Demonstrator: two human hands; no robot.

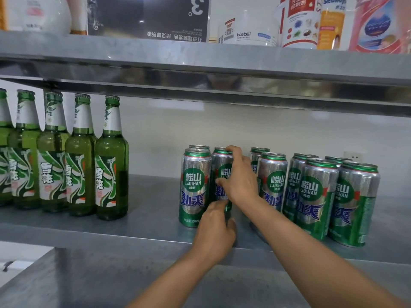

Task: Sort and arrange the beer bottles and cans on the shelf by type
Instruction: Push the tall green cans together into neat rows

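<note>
Middle shelf (153, 207): row of beer bottles (66, 156) upright at left, well apart from the beer cans (315, 196) clustered at right, two deep. Second can from left (222, 165): left hand (216, 232) round its base, right hand (239, 181) above, fingers at its rim. Upper shelf (200, 56) overhead carries packaged goods (300, 23).

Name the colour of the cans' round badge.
Green with white lettering; cans show best in head view.

left hand (214, 230) and right hand (239, 182) gripping one can (219, 163), green bottles (111, 165) left, other cans (315, 196) right
</note>
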